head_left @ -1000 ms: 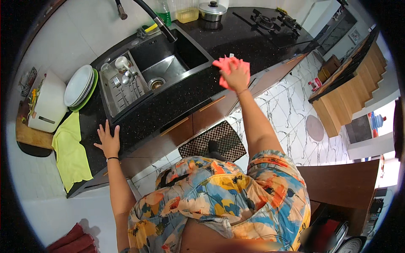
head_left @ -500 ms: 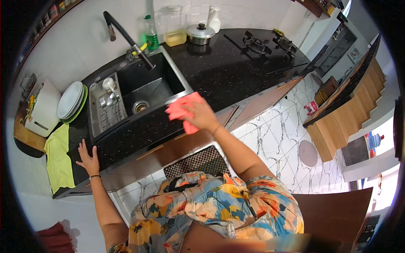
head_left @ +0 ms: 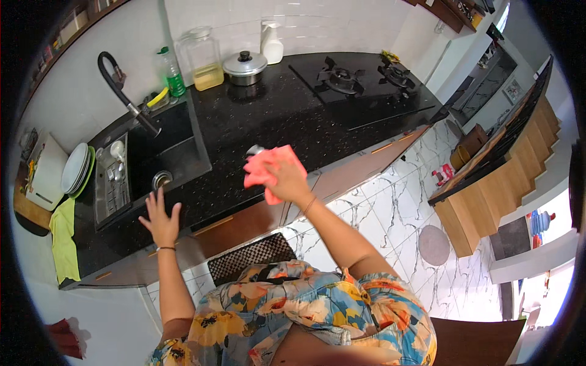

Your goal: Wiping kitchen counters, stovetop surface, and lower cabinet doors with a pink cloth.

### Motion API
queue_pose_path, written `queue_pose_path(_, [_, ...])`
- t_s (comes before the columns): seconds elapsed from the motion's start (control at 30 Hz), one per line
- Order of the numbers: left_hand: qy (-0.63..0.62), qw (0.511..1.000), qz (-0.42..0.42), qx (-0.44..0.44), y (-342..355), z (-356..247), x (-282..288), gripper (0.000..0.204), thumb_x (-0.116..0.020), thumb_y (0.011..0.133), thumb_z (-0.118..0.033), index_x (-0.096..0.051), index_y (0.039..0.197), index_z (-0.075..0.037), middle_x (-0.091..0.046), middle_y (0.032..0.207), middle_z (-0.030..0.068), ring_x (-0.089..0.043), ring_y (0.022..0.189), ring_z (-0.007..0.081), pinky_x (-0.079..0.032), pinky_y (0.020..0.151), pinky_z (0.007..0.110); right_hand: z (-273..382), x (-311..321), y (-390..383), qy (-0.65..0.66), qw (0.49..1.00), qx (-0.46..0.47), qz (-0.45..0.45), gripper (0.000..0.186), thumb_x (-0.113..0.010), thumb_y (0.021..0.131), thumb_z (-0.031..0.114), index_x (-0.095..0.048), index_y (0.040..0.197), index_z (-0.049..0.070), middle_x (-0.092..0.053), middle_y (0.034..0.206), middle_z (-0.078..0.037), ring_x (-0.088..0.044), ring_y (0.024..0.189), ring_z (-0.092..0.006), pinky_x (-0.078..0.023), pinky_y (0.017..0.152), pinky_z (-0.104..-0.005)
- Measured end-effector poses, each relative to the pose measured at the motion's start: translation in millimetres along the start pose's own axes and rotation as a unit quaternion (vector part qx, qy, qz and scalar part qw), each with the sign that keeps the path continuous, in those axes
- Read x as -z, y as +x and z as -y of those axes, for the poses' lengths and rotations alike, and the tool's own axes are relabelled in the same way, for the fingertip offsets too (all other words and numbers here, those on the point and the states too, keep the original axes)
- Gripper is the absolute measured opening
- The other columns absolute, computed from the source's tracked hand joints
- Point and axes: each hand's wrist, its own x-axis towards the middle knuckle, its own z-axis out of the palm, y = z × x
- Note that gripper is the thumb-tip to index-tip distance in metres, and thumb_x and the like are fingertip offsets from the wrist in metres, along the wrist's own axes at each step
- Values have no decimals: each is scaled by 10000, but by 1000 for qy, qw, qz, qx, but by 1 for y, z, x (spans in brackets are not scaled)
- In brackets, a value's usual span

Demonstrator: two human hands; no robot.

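Observation:
My right hand (head_left: 288,181) presses a bunched coral-pink cloth (head_left: 259,171) against the black speckled countertop (head_left: 244,119), right of the sink. A small shiny patch (head_left: 255,150) shows at the cloth's far edge; I cannot make out what it is. My left hand (head_left: 161,224) is empty, its fingers spread over the counter's front strip before the black sink (head_left: 183,155). Over the basin bends a black faucet (head_left: 116,82). Spoons and a white ladle (head_left: 117,149) lie on the ridged drainboard (head_left: 110,201) at the sink's left.
Along the wall stand a green bottle (head_left: 175,79), a jar of yellow liquid (head_left: 207,76), a lidded pot (head_left: 244,66) and a white spray bottle (head_left: 272,46). A gas hob (head_left: 342,82) is at the right. Plates (head_left: 74,169) and a lime cloth (head_left: 62,238) are at the left.
The view has shifted to the right along the counter. My right hand and the pink cloth have moved right, away from the sink. My left hand has also moved right, to before the basin.

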Motion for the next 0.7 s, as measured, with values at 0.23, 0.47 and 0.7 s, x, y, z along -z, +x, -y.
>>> queue_pose_path(0.23, [33, 999, 23, 13, -1, 6, -5, 571, -542, 847, -446, -395, 1360, -241, -354, 1421, 95, -256, 1349, 268, -44, 1043, 613, -52, 39, -1, 89, 992, 90, -25, 162, -522, 795, 174, -656, 831, 90, -645, 922, -93, -601, 902, -274, -468, 832, -360])
queue_pose_path(0.47, [68, 996, 42, 28, -4, -2, 8, 586, -548, 835, -448, -409, 1353, -212, -339, 1431, 78, -233, 1358, 259, 1, 1058, 590, -208, 131, 32, 50, 959, -141, -242, 168, -438, 912, 133, -589, 954, 73, -623, 922, -132, -606, 841, -261, -467, 753, -328])
queue_pose_path(0.7, [66, 995, 68, 12, -1, 1, 7, 586, -528, 838, -454, -407, 1354, -203, -310, 1450, 50, -212, 1366, 258, 24, 1057, 592, -351, 109, 49, -320, 906, -248, -125, 435, -508, 850, 233, -488, 1259, 85, -474, 1281, -183, -421, 1193, -365, -365, 966, -421])
